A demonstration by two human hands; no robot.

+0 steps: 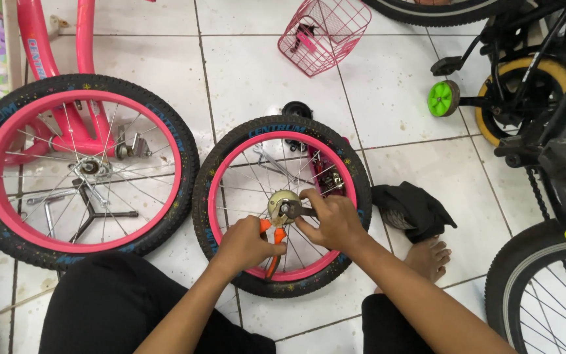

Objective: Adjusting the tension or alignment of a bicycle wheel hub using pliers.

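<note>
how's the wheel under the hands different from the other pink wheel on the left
The wheel under the hands looks smaller than the left wheel. It lies loose on the tiled floor, while the left wheel appears to sit in a pink bike frame. The left hand holds orange-handled pliers and the right hand works at its hub; nobody touches the left wheel. Both have pink rims, black tyres and silver spokes.

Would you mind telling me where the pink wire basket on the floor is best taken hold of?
Probably by the open rim of the pink wire basket, coming from above. It lies tipped on the tiles with its mouth facing up and right, so the top wire edge is exposed and fingers can hook over it.
</note>
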